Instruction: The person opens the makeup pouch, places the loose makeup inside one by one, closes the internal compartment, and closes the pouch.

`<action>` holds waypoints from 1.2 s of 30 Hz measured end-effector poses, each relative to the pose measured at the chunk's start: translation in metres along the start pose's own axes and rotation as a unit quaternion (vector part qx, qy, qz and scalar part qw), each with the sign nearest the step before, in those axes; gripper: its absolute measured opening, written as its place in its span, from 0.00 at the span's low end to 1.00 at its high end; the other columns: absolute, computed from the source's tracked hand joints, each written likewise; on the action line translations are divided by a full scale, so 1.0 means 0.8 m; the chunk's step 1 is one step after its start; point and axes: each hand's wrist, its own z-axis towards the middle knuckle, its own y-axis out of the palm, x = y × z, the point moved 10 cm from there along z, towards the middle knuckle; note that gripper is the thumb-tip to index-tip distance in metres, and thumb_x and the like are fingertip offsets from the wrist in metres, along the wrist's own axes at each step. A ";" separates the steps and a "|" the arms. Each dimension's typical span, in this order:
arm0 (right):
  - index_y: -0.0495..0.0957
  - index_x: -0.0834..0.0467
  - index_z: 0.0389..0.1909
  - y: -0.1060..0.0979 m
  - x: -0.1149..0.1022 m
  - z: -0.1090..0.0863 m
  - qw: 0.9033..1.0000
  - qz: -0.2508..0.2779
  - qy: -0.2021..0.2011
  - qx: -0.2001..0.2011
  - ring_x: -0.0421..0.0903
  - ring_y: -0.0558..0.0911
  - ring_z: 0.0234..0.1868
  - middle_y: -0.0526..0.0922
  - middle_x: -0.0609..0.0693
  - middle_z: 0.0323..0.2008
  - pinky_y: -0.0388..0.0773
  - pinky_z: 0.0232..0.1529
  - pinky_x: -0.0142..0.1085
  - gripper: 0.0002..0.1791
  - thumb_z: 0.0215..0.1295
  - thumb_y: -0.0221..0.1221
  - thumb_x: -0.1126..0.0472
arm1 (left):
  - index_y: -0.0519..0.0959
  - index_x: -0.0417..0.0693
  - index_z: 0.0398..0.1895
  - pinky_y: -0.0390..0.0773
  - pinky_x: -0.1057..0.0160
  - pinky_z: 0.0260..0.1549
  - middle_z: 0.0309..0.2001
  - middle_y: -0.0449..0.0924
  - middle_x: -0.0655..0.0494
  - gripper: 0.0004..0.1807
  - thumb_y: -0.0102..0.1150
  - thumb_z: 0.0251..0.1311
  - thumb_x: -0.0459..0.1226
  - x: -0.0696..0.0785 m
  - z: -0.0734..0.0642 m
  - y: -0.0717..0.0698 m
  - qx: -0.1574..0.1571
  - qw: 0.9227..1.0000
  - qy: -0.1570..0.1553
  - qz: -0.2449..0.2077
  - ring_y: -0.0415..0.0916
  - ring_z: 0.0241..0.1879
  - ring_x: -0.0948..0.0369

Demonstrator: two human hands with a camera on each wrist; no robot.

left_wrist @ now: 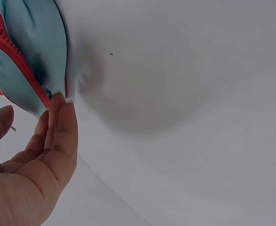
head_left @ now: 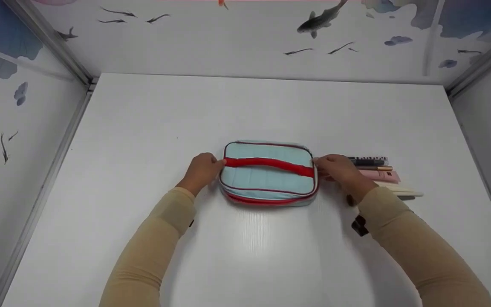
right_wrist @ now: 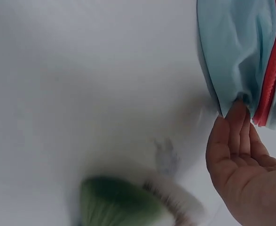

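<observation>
A light blue cosmetic bag with dark red piping lies on the white table, its red strap handle running across the top. At the bag's left end, my left hand holds the edge, thumb by the strap's end. In the left wrist view its fingers meet the side by the red zipper. My right hand holds the opposite end. The right wrist view shows those fingers denting the blue side beside the zipper, which looks closed there.
To the right, partly behind my right hand, lies a group of slim cosmetics, including a pink tube, a dark pen-like item and a pale handle. Green bristles blur low in the right wrist view. Printed panels wall the table.
</observation>
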 end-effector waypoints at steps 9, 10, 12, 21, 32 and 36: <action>0.68 0.57 0.63 -0.020 0.007 -0.013 0.995 -0.074 -0.057 0.042 0.54 0.71 0.52 0.74 0.57 0.55 0.73 0.51 0.43 0.25 0.69 0.56 0.52 | 0.75 0.39 0.52 0.75 0.56 0.51 0.47 0.77 0.47 0.15 0.57 0.66 0.37 -0.011 -0.003 -0.015 0.041 0.996 0.072 0.016 0.71 0.47 0.53; 0.68 0.58 0.62 -0.019 0.007 -0.013 0.994 -0.082 -0.060 0.044 0.54 0.71 0.52 0.74 0.57 0.55 0.73 0.50 0.43 0.24 0.69 0.57 0.53 | 0.75 0.40 0.52 0.75 0.57 0.52 0.47 0.77 0.47 0.15 0.58 0.65 0.37 -0.012 -0.003 -0.013 0.041 0.996 0.075 0.016 0.71 0.47 0.53; 0.69 0.58 0.62 -0.018 0.006 -0.013 0.992 -0.097 -0.065 0.049 0.54 0.72 0.52 0.74 0.58 0.54 0.73 0.51 0.43 0.24 0.69 0.57 0.54 | 0.75 0.40 0.52 0.75 0.57 0.53 0.48 0.77 0.47 0.16 0.60 0.64 0.36 -0.012 -0.004 -0.010 0.039 0.996 0.080 0.015 0.71 0.48 0.53; 0.64 0.59 0.67 -0.008 -0.002 -0.014 0.988 -0.124 -0.077 0.048 0.56 0.70 0.60 0.71 0.59 0.62 0.74 0.56 0.48 0.27 0.69 0.56 0.56 | 0.75 0.41 0.56 0.73 0.56 0.57 0.52 0.77 0.48 0.18 0.58 0.64 0.34 -0.015 -0.001 0.001 0.045 0.996 0.075 -0.001 0.72 0.53 0.53; 0.57 0.54 0.73 -0.002 -0.013 -0.018 0.981 -0.138 -0.127 0.047 0.61 0.69 0.64 0.66 0.61 0.67 0.71 0.60 0.52 0.32 0.71 0.54 0.58 | 0.70 0.40 0.64 0.67 0.54 0.63 0.59 0.74 0.46 0.22 0.52 0.67 0.30 0.000 -0.012 -0.001 0.079 0.988 0.130 0.026 0.70 0.60 0.53; 0.57 0.52 0.74 -0.002 -0.018 -0.019 0.981 -0.131 -0.132 0.052 0.61 0.69 0.64 0.66 0.60 0.68 0.71 0.60 0.51 0.32 0.71 0.54 0.59 | 0.71 0.39 0.63 0.68 0.55 0.62 0.60 0.74 0.45 0.21 0.52 0.67 0.30 0.008 -0.013 -0.007 0.090 0.984 0.150 0.034 0.71 0.60 0.52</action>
